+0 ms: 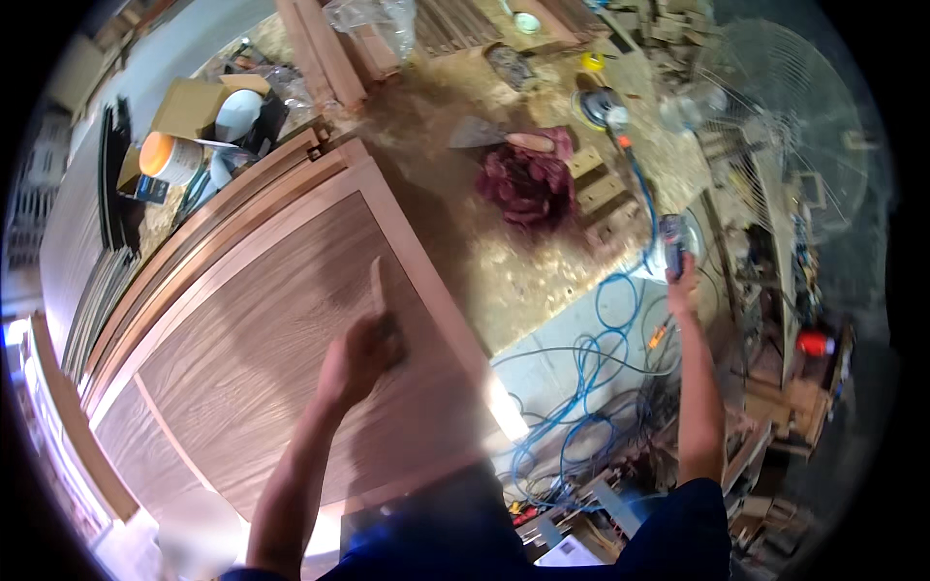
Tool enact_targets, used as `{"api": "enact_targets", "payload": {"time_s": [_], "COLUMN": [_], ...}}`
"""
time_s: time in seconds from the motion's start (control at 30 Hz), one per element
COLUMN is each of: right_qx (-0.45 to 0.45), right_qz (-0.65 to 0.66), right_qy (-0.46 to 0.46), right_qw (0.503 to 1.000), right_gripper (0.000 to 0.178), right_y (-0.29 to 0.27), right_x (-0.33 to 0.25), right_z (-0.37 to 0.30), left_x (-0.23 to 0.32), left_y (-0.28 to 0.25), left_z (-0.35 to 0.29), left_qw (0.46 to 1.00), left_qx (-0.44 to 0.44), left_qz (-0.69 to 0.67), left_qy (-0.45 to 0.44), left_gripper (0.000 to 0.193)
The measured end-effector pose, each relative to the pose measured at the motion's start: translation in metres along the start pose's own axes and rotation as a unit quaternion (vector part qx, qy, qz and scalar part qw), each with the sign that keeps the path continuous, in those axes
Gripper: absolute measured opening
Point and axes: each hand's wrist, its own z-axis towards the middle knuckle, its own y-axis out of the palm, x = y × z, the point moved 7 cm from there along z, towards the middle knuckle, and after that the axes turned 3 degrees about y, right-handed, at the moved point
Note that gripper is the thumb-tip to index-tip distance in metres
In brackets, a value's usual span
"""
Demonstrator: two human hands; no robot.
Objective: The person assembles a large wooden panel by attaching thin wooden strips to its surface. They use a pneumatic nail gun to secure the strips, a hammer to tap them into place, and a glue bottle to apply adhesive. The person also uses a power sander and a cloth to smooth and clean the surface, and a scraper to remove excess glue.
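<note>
Containers crowded the far left: a white jar with an orange lid [172,158], its contents hidden, stood beside an open cardboard box [184,108], and a white tub [238,114] sat just right of that, whether inside the box could not be told. Next came the framed wooden panel [271,300], lying across the near left of the workbench [417,126]. Over its right half the left hand [356,360] was curled closed at the end of a forearm slanting up and rightward; a slim pale piece [377,281] jutted beyond it, too blurred to identify. A scraper [475,133] rested touching a crumpled maroon cloth [528,189] farther right. Beyond the bench edge, the right arm reached nearly straight forward, its right hand [684,277] wrapped around a dark handheld device [672,230] above a white round object [655,259].
</note>
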Motion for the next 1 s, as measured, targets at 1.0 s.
{"api": "enact_targets", "payload": {"time_s": [1.0], "right_qx": [-0.020], "right_qz": [-0.113], "right_qy": [-0.435], "right_qw": [0.893], "right_gripper": [0.033], "right_y": [0.059], "right_x": [-0.431], "right_z": [0.272], "left_x": [-0.138], "left_y": [-0.250], "left_z": [-0.064], "left_qw": [0.749], "left_qx": [0.508], "left_qz": [0.417], "left_qy": [-0.079], "left_gripper": [0.066]}}
